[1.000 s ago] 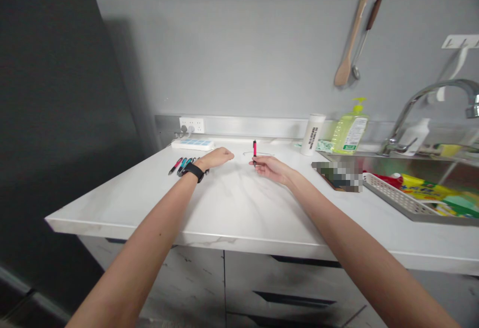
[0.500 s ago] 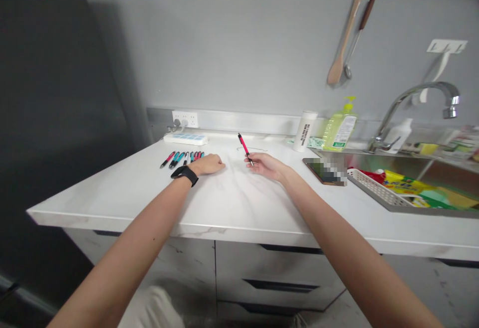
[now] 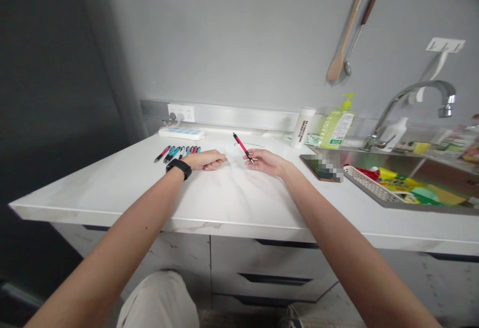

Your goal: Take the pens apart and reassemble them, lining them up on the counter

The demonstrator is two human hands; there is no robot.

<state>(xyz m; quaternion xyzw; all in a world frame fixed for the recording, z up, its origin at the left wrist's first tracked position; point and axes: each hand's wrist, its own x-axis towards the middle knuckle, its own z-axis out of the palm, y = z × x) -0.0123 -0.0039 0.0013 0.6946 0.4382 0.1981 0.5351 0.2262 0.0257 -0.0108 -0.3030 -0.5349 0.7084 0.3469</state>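
Note:
My right hand (image 3: 266,161) pinches a red and black pen (image 3: 243,147) near its tip, the pen tilted up and to the left over the white countertop (image 3: 232,198). My left hand (image 3: 206,160), with a black watch on the wrist, rests on the counter with its fingers curled in and nothing visible in them. Just left of that hand, several red and teal pens (image 3: 175,152) lie in a row.
A white power strip (image 3: 181,132) lies by the wall socket. A white cylinder (image 3: 303,127) and a green soap bottle (image 3: 337,126) stand at the back. A phone (image 3: 321,167) lies near a sink (image 3: 407,178) holding a white basket and packets. A tap rises at right.
The pen in my right hand has tipped from upright to leaning left. My left hand has curled slightly and stayed beside the pens. The camera has shifted back and down.

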